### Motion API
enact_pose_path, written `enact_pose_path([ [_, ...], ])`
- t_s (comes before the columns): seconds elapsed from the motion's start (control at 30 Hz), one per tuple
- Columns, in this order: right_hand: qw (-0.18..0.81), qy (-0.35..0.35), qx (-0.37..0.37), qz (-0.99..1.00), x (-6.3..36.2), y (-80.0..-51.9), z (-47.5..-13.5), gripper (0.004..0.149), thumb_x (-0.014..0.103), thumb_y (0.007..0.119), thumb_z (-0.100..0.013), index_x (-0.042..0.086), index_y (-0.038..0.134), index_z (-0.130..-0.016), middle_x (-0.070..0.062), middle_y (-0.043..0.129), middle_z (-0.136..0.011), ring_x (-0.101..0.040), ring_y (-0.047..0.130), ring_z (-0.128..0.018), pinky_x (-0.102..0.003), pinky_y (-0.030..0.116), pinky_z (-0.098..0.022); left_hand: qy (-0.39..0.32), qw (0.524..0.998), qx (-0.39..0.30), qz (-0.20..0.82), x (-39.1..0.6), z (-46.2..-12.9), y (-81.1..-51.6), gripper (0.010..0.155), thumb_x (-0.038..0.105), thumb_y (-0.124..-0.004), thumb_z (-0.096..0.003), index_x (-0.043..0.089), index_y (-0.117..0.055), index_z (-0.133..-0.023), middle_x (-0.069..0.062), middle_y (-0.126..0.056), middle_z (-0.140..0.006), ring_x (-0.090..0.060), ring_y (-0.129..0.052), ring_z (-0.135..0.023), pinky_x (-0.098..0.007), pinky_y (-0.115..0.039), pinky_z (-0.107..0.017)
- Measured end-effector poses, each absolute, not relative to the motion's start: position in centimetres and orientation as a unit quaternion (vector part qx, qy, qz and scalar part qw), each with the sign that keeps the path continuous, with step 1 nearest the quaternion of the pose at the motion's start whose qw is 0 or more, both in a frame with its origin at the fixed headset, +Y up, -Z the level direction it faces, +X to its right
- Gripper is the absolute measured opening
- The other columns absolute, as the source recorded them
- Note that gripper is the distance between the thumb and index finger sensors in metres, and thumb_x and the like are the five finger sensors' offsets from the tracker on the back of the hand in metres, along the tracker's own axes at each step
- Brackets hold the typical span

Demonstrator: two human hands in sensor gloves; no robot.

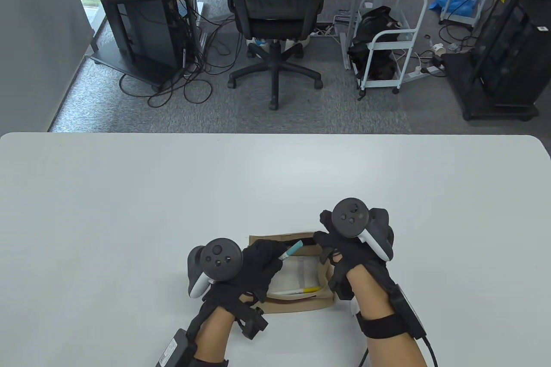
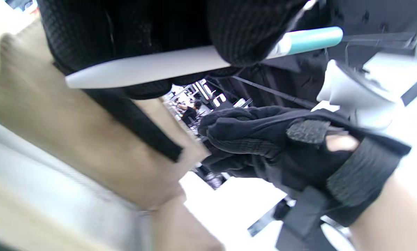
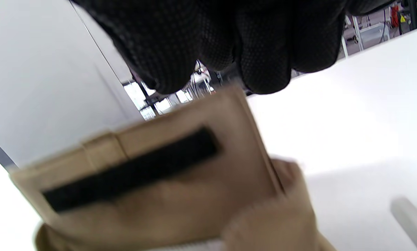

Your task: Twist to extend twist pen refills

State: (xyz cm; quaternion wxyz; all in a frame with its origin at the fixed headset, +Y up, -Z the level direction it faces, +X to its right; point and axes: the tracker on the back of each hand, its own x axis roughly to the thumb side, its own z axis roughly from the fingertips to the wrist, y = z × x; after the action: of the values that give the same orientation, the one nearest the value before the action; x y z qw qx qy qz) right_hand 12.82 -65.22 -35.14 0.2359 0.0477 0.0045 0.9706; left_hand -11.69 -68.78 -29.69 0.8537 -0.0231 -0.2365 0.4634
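While the left hand (image 1: pixel 254 266) holds a white pen (image 2: pixel 166 64) with a teal end (image 1: pixel 294 249) over the open tan case (image 1: pixel 320 274), the right hand (image 1: pixel 344 251) sits at the case's far right corner, fingers curled; whether it grips the flap cannot be told. In the left wrist view the fingers (image 2: pixel 250 38) wrap the white barrel, leaving the teal end exposed toward the right hand. The case lies at the near centre of the table (image 1: pixel 129 212); a yellow-tipped pen (image 1: pixel 303 290) rests inside it. Judgement: the twist is not yet begun. To do it well, the right hand should pinch the teal end, the left should clamp the barrel firmly, and the rotation should stay on the pen's axis, clear of the case.
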Motion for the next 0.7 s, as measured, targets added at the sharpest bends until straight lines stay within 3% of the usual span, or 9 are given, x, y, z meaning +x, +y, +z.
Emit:
enact_pose_path([
  [0.27, 0.370, -0.065, 0.149, 0.914, 13.1, -59.4, -31.7, 0.056, 0.028, 0.087, -0.047, -0.002, 0.079, -0.094, -0.030, 0.088, -0.088, -0.054, 0.078, -0.080, -0.074, 0.056, -0.061, -0.299, 0.747, -0.046, 0.593, -11.5, -29.3, -68.4, 0.049, 0.029, -0.077, -0.0453, 0.012, -0.078, -0.091, -0.018, -0.082, -0.090, -0.038, -0.093, -0.077, -0.058, -0.078, -0.057],
  [0.43, 0.508, 0.004, 0.281, 0.814, 12.5, -58.2, -30.7, 0.056, 0.023, 0.084, -0.048, -0.003, 0.076, -0.096, -0.030, 0.083, -0.093, -0.055, 0.071, -0.086, -0.076, 0.053, -0.063, -0.310, 0.702, -0.075, 0.637, -11.2, -29.4, -68.9, 0.049, 0.029, -0.077, -0.0456, 0.011, -0.078, -0.092, -0.018, -0.082, -0.090, -0.038, -0.093, -0.077, -0.058, -0.076, -0.059],
  [0.7, 0.561, 0.114, 0.371, 0.731, 10.8, -59.7, -31.5, 0.055, 0.017, 0.080, -0.049, -0.005, 0.073, -0.098, -0.033, 0.078, -0.097, -0.057, 0.063, -0.091, -0.077, 0.048, -0.065, -0.325, 0.687, -0.102, 0.642, -10.5, -29.4, -69.5, 0.050, 0.029, -0.076, -0.0459, 0.011, -0.078, -0.092, -0.018, -0.083, -0.090, -0.038, -0.093, -0.077, -0.058, -0.076, -0.059],
])
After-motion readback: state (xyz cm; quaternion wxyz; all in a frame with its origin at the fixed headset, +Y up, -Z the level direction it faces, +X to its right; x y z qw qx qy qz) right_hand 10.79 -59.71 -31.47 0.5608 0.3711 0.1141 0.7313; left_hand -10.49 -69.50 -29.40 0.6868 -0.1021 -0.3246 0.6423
